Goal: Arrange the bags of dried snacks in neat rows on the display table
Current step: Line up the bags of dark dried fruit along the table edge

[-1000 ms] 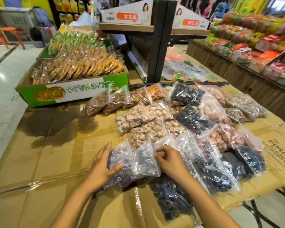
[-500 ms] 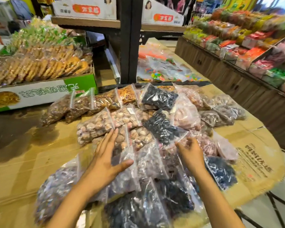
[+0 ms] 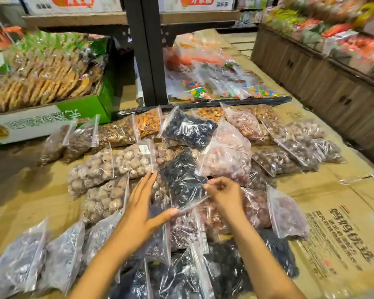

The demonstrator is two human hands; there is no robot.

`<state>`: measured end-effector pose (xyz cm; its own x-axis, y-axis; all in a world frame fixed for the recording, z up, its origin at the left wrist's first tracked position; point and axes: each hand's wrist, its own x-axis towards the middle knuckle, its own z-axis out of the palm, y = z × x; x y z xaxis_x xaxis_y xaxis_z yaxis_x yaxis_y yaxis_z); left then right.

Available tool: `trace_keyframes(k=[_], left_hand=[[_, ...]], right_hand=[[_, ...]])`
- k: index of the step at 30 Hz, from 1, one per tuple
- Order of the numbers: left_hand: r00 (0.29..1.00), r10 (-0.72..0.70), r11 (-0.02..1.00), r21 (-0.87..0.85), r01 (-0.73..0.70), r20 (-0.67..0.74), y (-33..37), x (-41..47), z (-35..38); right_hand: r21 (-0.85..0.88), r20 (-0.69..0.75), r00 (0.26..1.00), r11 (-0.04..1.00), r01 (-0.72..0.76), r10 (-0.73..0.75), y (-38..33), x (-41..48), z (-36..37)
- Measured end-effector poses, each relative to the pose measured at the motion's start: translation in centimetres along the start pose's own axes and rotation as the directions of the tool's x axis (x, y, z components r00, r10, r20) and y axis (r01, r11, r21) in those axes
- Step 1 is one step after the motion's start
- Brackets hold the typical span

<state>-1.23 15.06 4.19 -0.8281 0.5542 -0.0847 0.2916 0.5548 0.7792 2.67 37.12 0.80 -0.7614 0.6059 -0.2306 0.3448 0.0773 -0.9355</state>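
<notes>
Sorting, we pinch the dark bag (image 3: 181, 180) lying mid-heap, well inside the table (image 3: 343, 190) edges, with our right hand (image 3: 227, 196), left hand (image 3: 141, 214) open, fingers straight against it; next, probably, lifting it clear into a row.

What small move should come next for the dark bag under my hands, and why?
Probably lift the dark bag clear and bring it toward the near dark bags. The right hand pinches its edge, the left hand touches its side, and it lies skewed on top of other bags, out of any row.
</notes>
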Motion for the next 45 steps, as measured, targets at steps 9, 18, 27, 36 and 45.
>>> trace_keyframes(k=[9,18,27,36,45], left_hand=[[0.995,0.096,0.991,0.089,-0.096,0.006,3.8,2.1,-1.2],[0.958,0.211,0.969,0.087,-0.231,0.196,7.9,2.0,-2.3],[1.0,-0.004,0.998,-0.061,0.004,-0.002,6.5,1.3,-2.0],[0.909,-0.319,0.911,-0.351,0.216,-0.268,4.0,-0.3,-3.1],[0.872,-0.372,0.887,-0.399,0.233,-0.318,2.1,-2.1,-1.9]], right_hand=[[0.132,0.435,0.797,0.906,0.403,-0.418,-8.3,-0.6,-2.7],[0.474,0.649,0.533,0.837,0.274,-0.543,-12.8,-0.6,-5.2],[0.352,0.591,0.703,0.91,0.219,-0.397,-13.0,2.5,-1.8],[-0.528,0.329,0.894,0.726,0.441,-0.305,-12.5,13.3,1.8],[-0.799,0.253,0.896,0.443,0.406,-0.366,-9.8,16.6,3.9]])
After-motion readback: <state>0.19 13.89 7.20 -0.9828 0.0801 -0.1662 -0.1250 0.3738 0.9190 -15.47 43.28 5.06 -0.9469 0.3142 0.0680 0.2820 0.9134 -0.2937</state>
